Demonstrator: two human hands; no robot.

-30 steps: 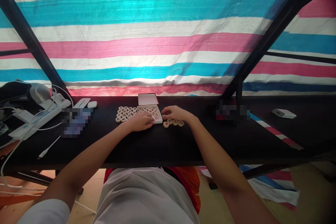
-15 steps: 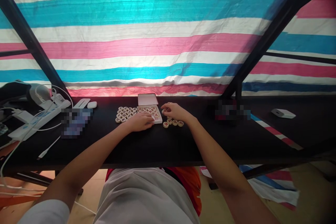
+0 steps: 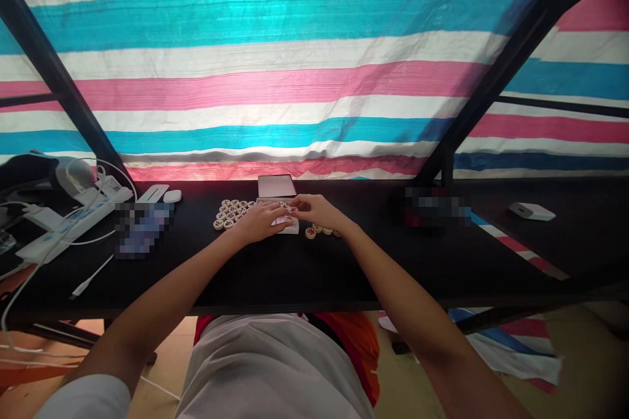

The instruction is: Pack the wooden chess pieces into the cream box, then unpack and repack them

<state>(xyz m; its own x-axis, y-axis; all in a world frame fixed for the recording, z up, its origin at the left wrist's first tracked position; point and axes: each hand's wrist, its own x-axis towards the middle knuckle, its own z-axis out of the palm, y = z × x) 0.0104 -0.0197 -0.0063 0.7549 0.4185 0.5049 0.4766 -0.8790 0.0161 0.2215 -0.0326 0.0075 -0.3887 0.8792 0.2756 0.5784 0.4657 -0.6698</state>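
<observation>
A small white box (image 3: 293, 228) with Chinese chess pieces in it stands on the black table, its pale lid (image 3: 275, 186) lying or leaning right behind it. My left hand (image 3: 260, 219) rests over the box's near left side, fingers stretched across it and covering part of its contents. Above the box's right side, my right hand (image 3: 314, 209) has thumb and fingertips pinched on a chess piece, mostly hidden by the fingers. Left of the box, several round pieces (image 3: 227, 215) sit in rows. More loose pieces (image 3: 310, 233) with red characters lie below my right hand, partly covered by it.
At the left are a white power strip (image 3: 63, 229) with cables, a blurred-out flat object (image 3: 145, 229) and a white case (image 3: 172, 196). A white charger (image 3: 532, 211) lies far right. Striped sheeting (image 3: 275, 85) hangs behind the table between dark metal posts.
My right hand has moved left from the loose pieces to above the box. My left hand has shifted slightly, its fingers now reaching further over the box.
</observation>
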